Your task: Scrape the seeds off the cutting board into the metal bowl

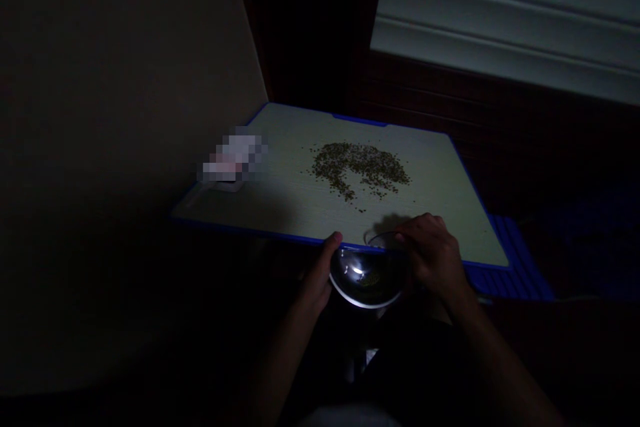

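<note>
A shiny metal bowl (367, 297) is held just below the near edge of a pale board with a blue rim (280, 210). My left hand (320, 273) grips the bowl's left side, its thumb up at the board's edge. Some small dark grains (370, 279) lie inside the bowl. Closed at the board's near edge, my right hand (433, 253) pinches a thin, curved-edged piece (383, 239) that looks clear; its kind is hard to make out in the dim light. Beyond both hands, a loose patch of small greenish-brown grains (357, 163) is spread on the board.
A blurred-out pale item (233, 157) sits at the board's left edge. The wall (150, 80) rises on the left, and a slatted light panel (500, 7) is at upper right. Blue ribbed material (515, 267) shows below the board's right corner. The room is very dark.
</note>
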A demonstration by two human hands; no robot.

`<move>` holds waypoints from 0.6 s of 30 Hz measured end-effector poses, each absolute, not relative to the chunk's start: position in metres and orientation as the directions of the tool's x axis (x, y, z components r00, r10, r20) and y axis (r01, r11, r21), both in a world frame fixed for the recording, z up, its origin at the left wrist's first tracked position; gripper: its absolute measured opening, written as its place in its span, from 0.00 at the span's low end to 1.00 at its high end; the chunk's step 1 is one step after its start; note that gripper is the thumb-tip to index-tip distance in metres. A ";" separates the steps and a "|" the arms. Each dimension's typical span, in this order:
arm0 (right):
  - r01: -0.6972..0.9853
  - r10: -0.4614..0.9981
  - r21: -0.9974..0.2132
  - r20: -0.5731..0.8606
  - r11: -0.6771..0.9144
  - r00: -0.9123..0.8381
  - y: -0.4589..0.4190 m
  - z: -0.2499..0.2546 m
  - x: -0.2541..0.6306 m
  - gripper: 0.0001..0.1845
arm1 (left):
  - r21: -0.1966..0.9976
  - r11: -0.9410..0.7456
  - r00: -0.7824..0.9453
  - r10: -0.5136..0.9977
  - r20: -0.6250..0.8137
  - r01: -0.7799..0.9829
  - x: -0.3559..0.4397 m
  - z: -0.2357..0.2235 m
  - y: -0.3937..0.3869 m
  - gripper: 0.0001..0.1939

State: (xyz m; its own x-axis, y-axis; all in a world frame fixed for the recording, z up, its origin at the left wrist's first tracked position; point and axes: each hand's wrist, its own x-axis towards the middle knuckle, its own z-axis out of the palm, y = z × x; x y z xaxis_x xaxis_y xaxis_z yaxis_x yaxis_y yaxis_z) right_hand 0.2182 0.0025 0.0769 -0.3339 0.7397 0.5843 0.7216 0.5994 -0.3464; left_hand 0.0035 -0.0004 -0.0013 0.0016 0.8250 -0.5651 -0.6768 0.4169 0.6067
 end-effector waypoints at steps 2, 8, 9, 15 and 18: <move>0.724 0.740 -0.345 0.585 0.598 -0.333 0.002 0.076 0.219 0.08 | 0.603 0.419 0.011 0.826 -0.563 -0.679 0.003 0.000 -0.001 0.28; 0.717 0.744 -0.363 0.586 0.595 -0.320 0.000 0.075 0.222 0.08 | 0.605 0.410 -0.005 0.825 -0.564 -0.682 0.003 0.000 -0.002 0.27; 0.717 0.747 -0.366 0.581 0.594 -0.322 -0.001 0.075 0.222 0.08 | 0.604 0.416 -0.003 0.822 -0.570 -0.680 0.003 0.000 -0.002 0.28; 0.707 0.739 -0.366 0.589 0.605 -0.327 0.001 0.075 0.223 0.08 | 0.609 0.412 0.000 0.828 -0.560 -0.677 0.003 -0.006 -0.001 0.28; 0.739 0.752 -0.364 0.595 0.567 -0.284 0.009 0.073 0.225 0.09 | 0.612 0.376 0.005 0.854 -0.520 -0.696 0.003 -0.008 -0.001 0.28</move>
